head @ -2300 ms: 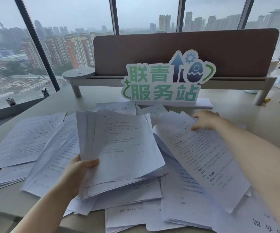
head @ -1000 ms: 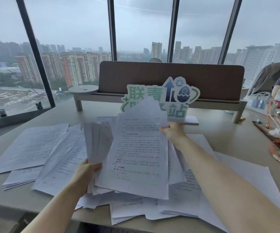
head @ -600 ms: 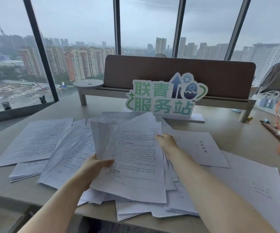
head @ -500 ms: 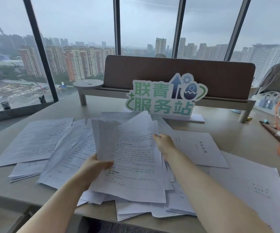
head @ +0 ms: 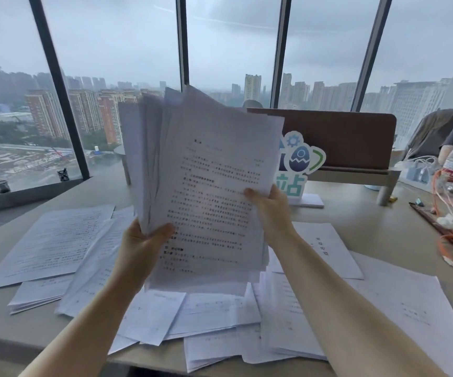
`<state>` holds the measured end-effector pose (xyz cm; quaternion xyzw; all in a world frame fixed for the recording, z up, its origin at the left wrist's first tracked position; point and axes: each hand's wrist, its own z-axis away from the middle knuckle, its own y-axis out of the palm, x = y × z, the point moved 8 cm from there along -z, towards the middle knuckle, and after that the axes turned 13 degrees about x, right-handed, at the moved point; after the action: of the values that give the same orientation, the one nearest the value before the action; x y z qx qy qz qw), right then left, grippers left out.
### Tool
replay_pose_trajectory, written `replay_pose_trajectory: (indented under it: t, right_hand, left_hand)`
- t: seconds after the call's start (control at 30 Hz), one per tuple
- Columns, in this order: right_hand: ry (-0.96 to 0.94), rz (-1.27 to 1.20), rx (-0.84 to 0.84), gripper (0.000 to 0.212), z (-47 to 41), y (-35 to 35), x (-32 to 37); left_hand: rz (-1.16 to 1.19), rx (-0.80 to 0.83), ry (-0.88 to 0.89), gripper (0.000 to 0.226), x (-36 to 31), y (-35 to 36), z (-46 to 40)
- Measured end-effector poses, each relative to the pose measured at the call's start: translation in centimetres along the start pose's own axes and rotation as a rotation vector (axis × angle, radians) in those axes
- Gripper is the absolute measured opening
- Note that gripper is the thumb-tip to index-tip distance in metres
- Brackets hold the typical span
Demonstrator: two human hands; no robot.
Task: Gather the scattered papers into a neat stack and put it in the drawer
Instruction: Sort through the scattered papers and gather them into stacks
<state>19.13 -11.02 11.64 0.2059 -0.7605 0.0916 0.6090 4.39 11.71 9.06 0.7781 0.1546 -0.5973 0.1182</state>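
Above desk (head: 355, 229) at frame centre, tap held bundle (head: 206, 191), pinched by left hand (head: 141, 248) and right hand (head: 271, 210), edge-down to square before adding loose sheets (head: 57, 240).

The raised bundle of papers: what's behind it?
Behind the raised bundle, the green sign shows only its right part; the brown divider is partly hidden too. Whatever else stands there is covered.

Uneven printed stack (head: 209, 191) upright above scattered papers (head: 214, 317).
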Motion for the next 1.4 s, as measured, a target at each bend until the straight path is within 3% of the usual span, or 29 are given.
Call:
replay_pose_trajectory:
  t: [0.13,0.3,0.43,0.5,0.6,0.7,0.77,1.0,1.17,1.23,1.4]
  right_hand:
    - [-0.198,0.016,0.028,0.023,1.4,1.5,4.0]
    - [0.09,0.345,0.15,0.071,3.5,2.7,-3.3]
    - [0.06,0.383,0.263,0.045,5.0,2.3,-4.1]
    - [0.044,0.371,0.234,0.034,4.9,0.8,-3.3]
    - [0.16,0.843,0.088,0.032,4.1,-4.3,-3.1]
    - [0.489,1.25,0.323,0.047,4.4,-7.1,-6.6]
    - [0.605,1.466,0.526,0.057,5.1,-7.2,-8.1]
    - [0.599,1.803,0.76,0.048,3.8,-6.3,-9.7]
    - [0.386,1.901,0.578,0.026,3.3,-6.2,-9.9]
    - [0.406,1.856,0.441,0.017,3.3,-7.6,-9.6]
    - [0.254,1.777,0.168,0.03,4.9,-11.9,-5.9]
  left_hand:
    - [-0.024,-0.006,-0.018,0.015,-0.2,0.9,-0.2]
    - [-0.035,0.0,-0.212,0.009,5.7,2.9,1.7]
    - [-0.075,-0.104,-0.244,0.006,7.3,1.7,2.0]
    - [-0.078,-0.123,-0.243,0.006,7.2,0.9,1.7]
    - [-0.028,-0.119,-0.287,0.008,7.3,-0.3,1.7]
    - [-0.018,-0.111,-0.37,0.005,8.8,-1.2,1.8]
    - [-0.005,-0.106,-0.417,0.011,9.9,-1.4,2.0]
    - [0.018,-0.076,-0.486,0.013,11.6,-0.9,2.6]
    - [0.038,-0.085,-0.495,0.016,11.8,-1.3,2.6]
    - [0.047,-0.089,-0.503,0.017,11.9,-1.5,2.5]
    - [0.077,-0.078,-0.521,0.02,12.2,-1.4,2.4]
